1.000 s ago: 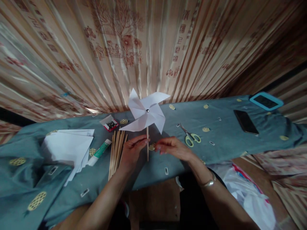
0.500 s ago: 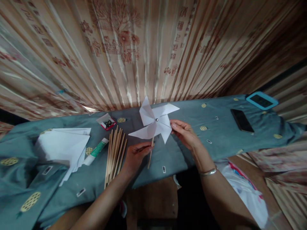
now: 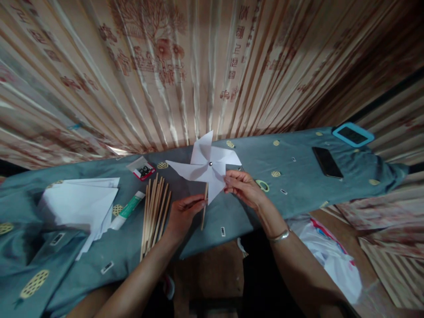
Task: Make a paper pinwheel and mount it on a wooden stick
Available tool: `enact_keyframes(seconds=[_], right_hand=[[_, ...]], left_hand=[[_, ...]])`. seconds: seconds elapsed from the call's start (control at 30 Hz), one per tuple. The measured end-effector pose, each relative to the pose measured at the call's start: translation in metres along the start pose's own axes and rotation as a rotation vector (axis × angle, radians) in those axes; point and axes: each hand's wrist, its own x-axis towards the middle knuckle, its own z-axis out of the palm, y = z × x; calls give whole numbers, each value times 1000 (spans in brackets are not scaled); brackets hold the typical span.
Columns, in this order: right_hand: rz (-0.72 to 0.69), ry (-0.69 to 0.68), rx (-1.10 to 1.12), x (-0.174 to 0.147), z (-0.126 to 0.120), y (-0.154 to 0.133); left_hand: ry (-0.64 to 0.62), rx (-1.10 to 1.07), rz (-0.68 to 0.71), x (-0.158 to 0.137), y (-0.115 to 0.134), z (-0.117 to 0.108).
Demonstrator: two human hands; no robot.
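A white paper pinwheel (image 3: 202,172) with a shiny silver pin head (image 3: 210,164) at its centre faces up in front of me. Its thin wooden stick (image 3: 203,217) is pinched between the thumb and fingers of my left hand (image 3: 186,212), just below the blades. My right hand (image 3: 243,187) is closed on the paper at the pinwheel's right edge, thumb and fingertips together. Part of the stick is hidden behind the blades. Just right of my right hand lies a pale green loop (image 3: 263,185), only partly visible.
Left of my hands lie several wooden sticks (image 3: 154,214), a green-and-white glue stick (image 3: 127,210), a small open red box (image 3: 142,170) of dark pieces and white paper sheets (image 3: 77,198). A black phone (image 3: 327,162) and a blue-framed device (image 3: 353,134) rest at the right.
The pinwheel's blades have turned a little clockwise around the pin, and my right hand has moved down with the edge. The view has shifted slightly; the pale green loop now shows.
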Motion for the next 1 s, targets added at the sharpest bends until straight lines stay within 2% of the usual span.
enact_keyframes(seconds=[0.23, 0.4, 0.53, 0.63, 0.7, 0.83, 0.93, 1.0], right_hand=[[23, -81, 9, -1, 9, 8], [-52, -150, -114, -3, 15, 12], [-79, -176, -173, -8, 3, 2], [-76, -210, -109, -9, -17, -10], [-148, -152, 8, -7, -30, -16], [-332, 58, 220, 3, -49, -24], [-380, 173, 195, 10, -51, -23], [-365, 201, 142, 13, -47, -20]], left_hand=[[-67, -36, -8, -1, 1, 2], [-97, -34, 25, -1, 3, 2], [-34, -6, 45, 2, 2, -3], [7, 5, 37, 4, 0, -6], [4, 8, 25, 4, -2, -6], [-36, 19, 11, 2, -6, -4], [-83, 45, 0, 1, -9, -3], [-89, 55, 3, 0, -10, -2]])
